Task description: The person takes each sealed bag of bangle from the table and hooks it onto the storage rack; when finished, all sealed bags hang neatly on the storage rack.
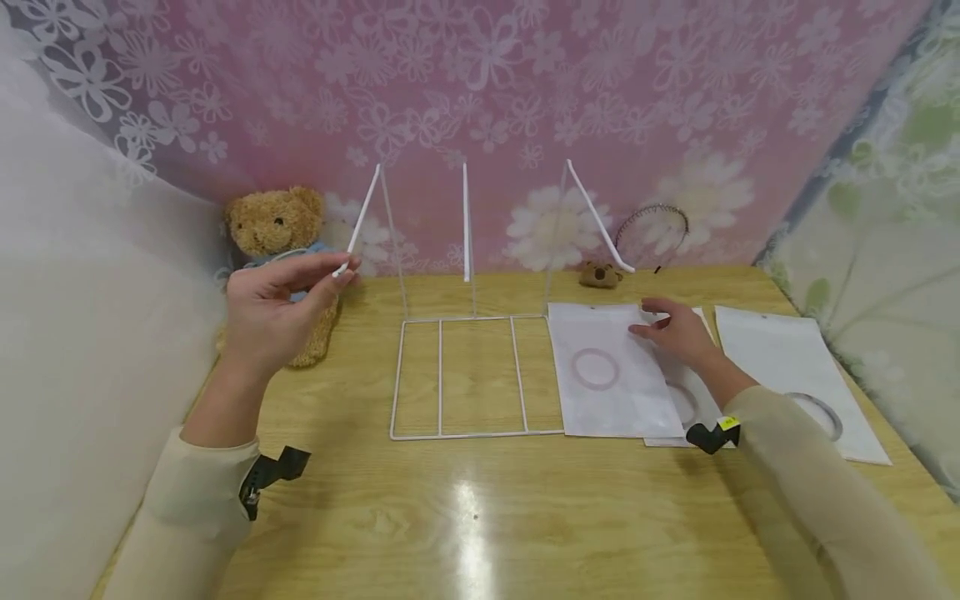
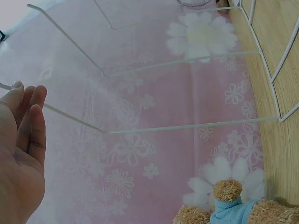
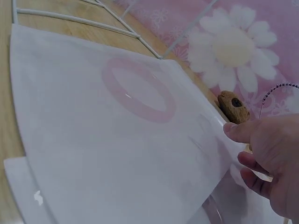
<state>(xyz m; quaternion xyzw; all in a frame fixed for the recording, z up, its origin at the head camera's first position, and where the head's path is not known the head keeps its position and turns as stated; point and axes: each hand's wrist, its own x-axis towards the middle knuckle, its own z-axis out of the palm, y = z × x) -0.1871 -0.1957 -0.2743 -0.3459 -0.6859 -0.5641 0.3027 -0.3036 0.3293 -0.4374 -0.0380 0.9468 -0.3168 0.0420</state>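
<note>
A white wire rack (image 1: 467, 225) stands on the table, with several upright prongs and a flat base frame (image 1: 440, 379). My left hand (image 1: 266, 321) pinches the end of its left prong between thumb and fingers. The left wrist view shows this hand (image 2: 21, 154) at the bent tip. Partly over the rack's right side lies a white translucent pouch (image 1: 615, 408) with a pink ring (image 1: 574, 369) inside. My right hand (image 1: 682, 337) is at its upper right edge, thumb near the edge and fingers apart. Underneath is a second pouch (image 1: 660, 442), partly hidden.
Another white pouch (image 1: 772, 350) holding a dark ring lies at the far right. A teddy bear (image 1: 273, 221) sits at the back left. By the back wall are a small brown animal head (image 1: 600, 275) and a beaded headband (image 1: 686, 217).
</note>
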